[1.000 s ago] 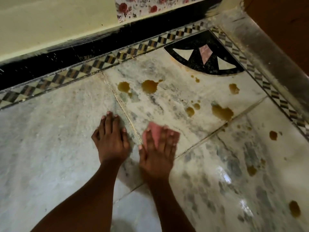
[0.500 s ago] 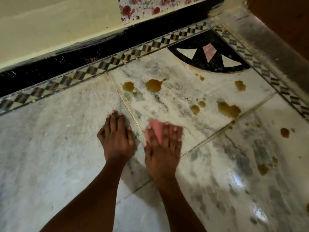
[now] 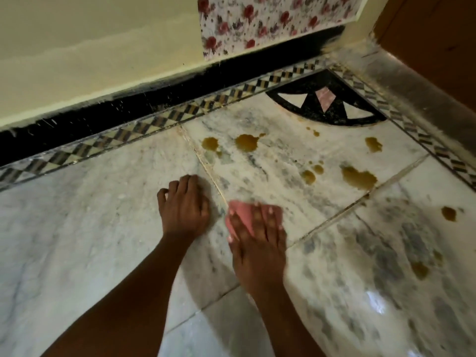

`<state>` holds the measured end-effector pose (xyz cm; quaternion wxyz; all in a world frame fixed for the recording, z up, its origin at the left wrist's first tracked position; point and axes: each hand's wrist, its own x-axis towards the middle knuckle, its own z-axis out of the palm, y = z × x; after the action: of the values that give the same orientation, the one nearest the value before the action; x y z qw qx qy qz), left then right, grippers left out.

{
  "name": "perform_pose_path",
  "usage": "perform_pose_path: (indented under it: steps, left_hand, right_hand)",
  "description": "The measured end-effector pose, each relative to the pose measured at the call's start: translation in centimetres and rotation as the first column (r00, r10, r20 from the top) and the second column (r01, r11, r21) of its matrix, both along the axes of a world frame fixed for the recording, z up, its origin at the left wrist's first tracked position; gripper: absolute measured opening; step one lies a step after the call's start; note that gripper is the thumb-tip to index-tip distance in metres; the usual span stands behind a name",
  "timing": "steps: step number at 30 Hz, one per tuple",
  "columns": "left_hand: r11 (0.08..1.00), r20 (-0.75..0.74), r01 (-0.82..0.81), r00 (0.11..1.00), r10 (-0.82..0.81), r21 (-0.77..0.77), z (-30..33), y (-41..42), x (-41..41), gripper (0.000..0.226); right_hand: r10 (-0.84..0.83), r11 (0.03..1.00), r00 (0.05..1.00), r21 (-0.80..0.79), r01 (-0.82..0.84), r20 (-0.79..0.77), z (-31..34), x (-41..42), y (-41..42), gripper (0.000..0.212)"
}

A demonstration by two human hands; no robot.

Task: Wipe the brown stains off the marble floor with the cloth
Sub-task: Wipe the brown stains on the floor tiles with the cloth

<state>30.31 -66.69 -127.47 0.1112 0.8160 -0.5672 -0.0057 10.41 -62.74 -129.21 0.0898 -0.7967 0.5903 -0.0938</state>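
Note:
A pink cloth [image 3: 243,212] lies flat on the white marble floor [image 3: 90,240], and my right hand [image 3: 257,243] presses down on it with fingers spread. My left hand [image 3: 184,206] rests on the floor just left of it, fingers curled, holding nothing. Several brown stains lie beyond and to the right: two blots [image 3: 246,142] near the far tile joint, a big patch [image 3: 359,177] near the right joint, smaller drops [image 3: 308,176] beside it, and one spot [image 3: 448,213] on the right tile.
A checkered inlay border [image 3: 164,119] and a black skirting [image 3: 103,119] run along the cream wall at the back. A black corner inlay [image 3: 327,106] fills the far right corner. A grey raised sill [image 3: 422,94] and a wooden door [image 3: 443,42] bound the right side.
My right hand has slid the cloth slightly to the right and is blurred by motion. My left hand's fingers have curled. The view has tilted up, showing more wall.

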Motion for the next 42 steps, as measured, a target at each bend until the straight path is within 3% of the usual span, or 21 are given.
perform_pose_path:
  steps: [2, 6, 9, 14, 16, 20, 22, 26, 30, 33, 35, 37, 39, 42]
  left_hand:
    - [0.999, 0.061, 0.047, 0.997, -0.048, 0.003, 0.6, -1.3, 3.4, 0.061]
    - [0.998, 0.005, 0.001, 1.000, -0.001, 0.060, -0.5, -2.4, 7.9, 0.074]
    - [0.999, -0.073, -0.049, 0.996, 0.048, -0.009, -1.9, -2.6, 8.6, 0.074]
    - [0.998, -0.142, -0.039, 0.989, 0.030, -0.059, -2.3, -2.6, 9.1, 0.066]
    - [0.995, -0.176, -0.061, 0.983, 0.046, -0.080, -2.0, -2.7, 8.8, 0.064]
    - [0.992, -0.181, -0.083, 0.981, 0.065, -0.094, -2.0, -2.7, 9.2, 0.062]
    - [0.992, -0.166, -0.083, 0.984, 0.067, -0.093, -2.2, -2.7, 9.0, 0.062]
    - [0.994, -0.139, -0.091, 0.987, 0.082, -0.062, -2.6, -3.0, 9.5, 0.063]
    - [0.996, -0.143, -0.082, 0.987, 0.077, -0.035, -2.4, -2.9, 9.4, 0.064]
    - [0.996, -0.165, -0.086, 0.983, 0.083, -0.012, -2.3, -3.0, 9.4, 0.065]
    - [0.995, -0.169, -0.101, 0.981, 0.096, -0.019, -2.4, -3.0, 9.4, 0.065]
    - [0.995, -0.168, -0.099, 0.981, 0.094, -0.020, -2.4, -2.8, 9.4, 0.065]
    - [0.996, -0.172, -0.089, 0.981, 0.086, -0.012, -2.6, -2.9, 9.5, 0.065]
    - [0.996, -0.173, -0.086, 0.981, 0.087, 0.015, -2.6, -2.9, 9.5, 0.065]
  right_hand:
    - [-0.030, 0.999, 0.999, -0.028, 0.031, 0.034, -0.5, -3.0, 1.7, 0.058]
    - [-0.426, 0.900, 0.890, -0.026, 0.436, 0.162, -0.9, -0.3, -3.8, 0.082]
    - [-0.309, 0.944, 0.947, 0.151, 0.295, 0.085, -0.8, 5.4, -8.2, 0.080]
    - [0.047, 0.999, 0.999, -0.020, -0.047, -0.009, -1.2, 5.0, -5.1, 0.057]
    - [0.023, 0.999, 1.000, -0.047, -0.024, -0.021, -0.9, 2.8, -3.6, 0.056]
    - [-0.319, 0.948, 0.948, -0.013, 0.319, 0.002, -1.3, 4.4, -7.1, 0.058]
    - [-0.381, 0.925, 0.924, 0.015, 0.380, 0.026, -1.6, 7.8, -10.7, 0.064]
    - [-0.193, 0.981, 0.981, 0.028, 0.194, -0.026, -1.8, 13.3, -13.9, 0.060]
    - [0.031, 1.000, 0.999, 0.002, -0.031, -0.035, -0.7, 10.3, -10.8, 0.057]
    - [-0.109, 0.991, 0.993, 0.073, 0.113, -0.048, -0.5, 8.8, -12.4, 0.059]
    - [-0.289, 0.953, 0.957, 0.089, 0.290, -0.023, -0.8, 11.1, -15.5, 0.064]
    - [-0.336, 0.930, 0.942, 0.163, 0.328, 0.019, -0.6, 14.6, -19.1, 0.066]
    - [-0.210, 0.957, 0.978, 0.206, 0.204, 0.008, -0.5, 17.5, -21.4, 0.060]
    - [0.070, 0.992, 0.997, 0.102, -0.068, -0.015, -0.4, 17.4, -20.6, 0.057]
